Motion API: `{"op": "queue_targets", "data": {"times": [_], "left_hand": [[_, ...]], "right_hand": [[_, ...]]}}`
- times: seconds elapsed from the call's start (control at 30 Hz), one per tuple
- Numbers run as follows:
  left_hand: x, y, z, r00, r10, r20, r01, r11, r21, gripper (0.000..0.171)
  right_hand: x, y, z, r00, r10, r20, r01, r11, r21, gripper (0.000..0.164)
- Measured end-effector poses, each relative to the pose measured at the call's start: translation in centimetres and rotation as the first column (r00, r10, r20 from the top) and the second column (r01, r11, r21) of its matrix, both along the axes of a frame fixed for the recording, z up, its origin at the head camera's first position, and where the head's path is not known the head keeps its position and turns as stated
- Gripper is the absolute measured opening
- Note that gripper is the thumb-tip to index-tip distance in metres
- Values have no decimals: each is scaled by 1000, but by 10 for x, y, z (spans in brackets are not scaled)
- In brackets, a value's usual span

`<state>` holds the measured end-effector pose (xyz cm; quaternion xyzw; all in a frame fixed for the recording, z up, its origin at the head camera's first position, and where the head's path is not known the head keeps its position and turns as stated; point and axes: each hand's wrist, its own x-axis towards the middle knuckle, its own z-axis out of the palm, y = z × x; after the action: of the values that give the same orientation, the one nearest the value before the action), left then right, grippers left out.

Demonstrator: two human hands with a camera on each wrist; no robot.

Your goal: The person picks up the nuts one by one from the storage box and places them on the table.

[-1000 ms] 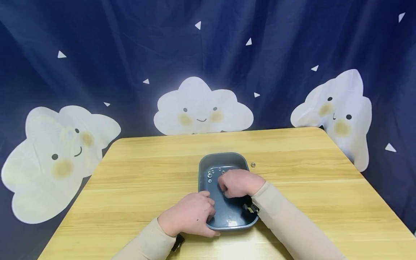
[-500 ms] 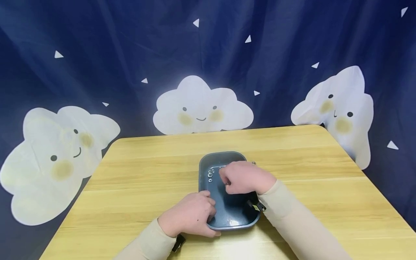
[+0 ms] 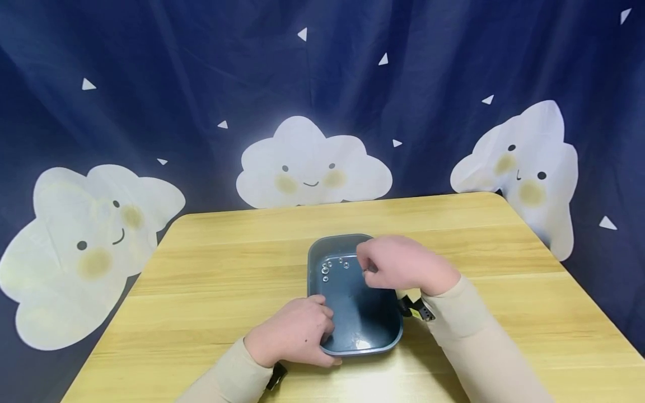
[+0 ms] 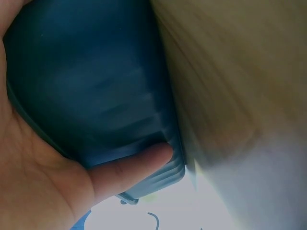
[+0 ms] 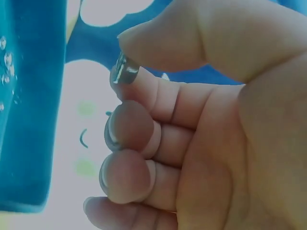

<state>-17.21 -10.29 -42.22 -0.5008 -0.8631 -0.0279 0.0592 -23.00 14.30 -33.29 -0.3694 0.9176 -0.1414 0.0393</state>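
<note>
A dark blue-grey plastic tray (image 3: pixel 353 351) stands on the wooden table. My left hand (image 3: pixel 297 331) grips its near left corner, fingers over the rim; the left wrist view shows the thumb (image 4: pixel 139 167) against the tray's ribbed outer wall. Over the tray's far right rim is my right hand (image 3: pixel 398 260). In the right wrist view its thumb and index finger pinch a small metal nut (image 5: pixel 128 72), the other fingers curled below. Several small metal nuts (image 3: pixel 325 271) lie inside the tray near its far left corner.
The light wooden table (image 3: pixel 221 268) spreads out on every side of the tray. Behind it hangs a dark blue curtain (image 3: pixel 433 84) with smiling white clouds. A black strap (image 3: pixel 418 308) sits at the right wrist.
My right hand has risen from inside the tray and moved right and away to its far right rim. More nuts inside now show. My left hand has stayed on the corner.
</note>
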Motion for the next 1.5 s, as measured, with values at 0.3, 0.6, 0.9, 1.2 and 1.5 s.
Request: {"op": "queue_targets", "data": {"times": [0.3,0.6,0.9,1.2,1.5], "left_hand": [[0,0,1,1000,7,-17,-7,1000,-6,53],[3,0,3,1000,15,-6,-15,1000,-23,52],[3,0,1,1000,4,-30,-5,1000,-9,54],[2,-1,0,999,0,-40,0,1000,-1,54],[2,-1,1,1000,2,-28,-2,1000,-2,54]], "right_hand": [[-8,17,6,999,-37,14,37,999,-18,14],[-22,31,-6,993,-90,79,91,996,-16,13],[-36,54,-16,981,-153,118,156,988,-14,13],[-53,68,-34,969,-184,163,182,983,28,11],[-68,77,-61,956,-243,166,232,969,81,14]]}}
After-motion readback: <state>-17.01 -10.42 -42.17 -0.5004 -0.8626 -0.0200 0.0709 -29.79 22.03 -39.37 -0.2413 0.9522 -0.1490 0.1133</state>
